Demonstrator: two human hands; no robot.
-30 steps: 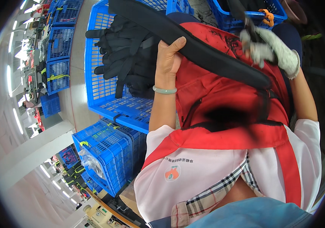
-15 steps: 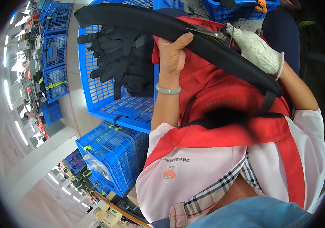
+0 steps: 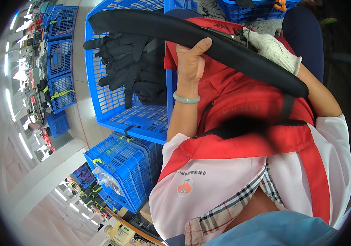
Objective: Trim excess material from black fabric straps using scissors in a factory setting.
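Note:
A long, curved black padded strap (image 3: 155,29) stretches across in front of me above my red apron. My left hand (image 3: 190,61) grips it near its middle, thumb on top and fingers hidden behind. A pale green bangle sits on that wrist. On the strap's far side is my right hand (image 3: 275,50) in a white knitted glove, closed around metal scissors (image 3: 234,37). Their blades lie along the strap's far edge; the strap and glove cover part of them. A narrow black tail hangs below the strap's right end.
A blue plastic crate (image 3: 134,130) at the left holds many similar black straps (image 3: 130,67). Below it stand stacked blue crates (image 3: 120,170) with a clear plastic bag. Another blue crate (image 3: 241,14) is at the far side, with dark scraps on the floor beside it.
The strap and both hands have shifted slightly nearer in the view, and the strap's left end slightly right. Less of the scissors shows now. My left hand keeps its grip.

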